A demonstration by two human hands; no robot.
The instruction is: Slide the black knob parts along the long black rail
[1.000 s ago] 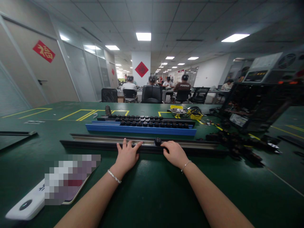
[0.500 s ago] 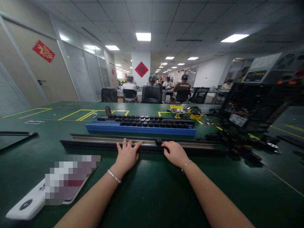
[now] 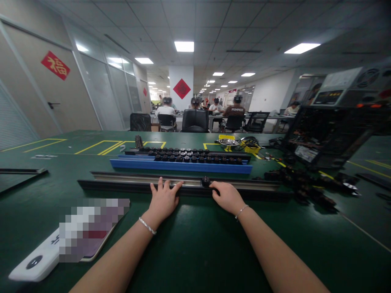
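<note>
A long black rail (image 3: 116, 186) with a silvery channel lies across the bench in front of me. My left hand (image 3: 163, 199) rests on its near wall, fingers spread, holding nothing. In the channel sits a small black block (image 3: 205, 181) with a knobbly top. My right hand (image 3: 227, 197) is closed at the block's right side, with thumb and forefinger against it; the fingertips are partly hidden. Just beyond lies a blue rail (image 3: 183, 166) carrying a row of similar black blocks, and another dark rail (image 3: 227, 154) with such blocks stands behind that.
Loose black parts (image 3: 305, 187) are heaped right of the rail, below an open computer case (image 3: 324, 134). At back right are a metal bowl (image 3: 229, 143) and yellow-black cables (image 3: 250, 145). A white power bank-like device (image 3: 33, 260) and a phone-like slab (image 3: 100, 244) lie front left. Several people sit beyond the bench.
The black block has shifted slightly to the right along the channel, and my right hand has moved right with it. My left hand stays in place.
</note>
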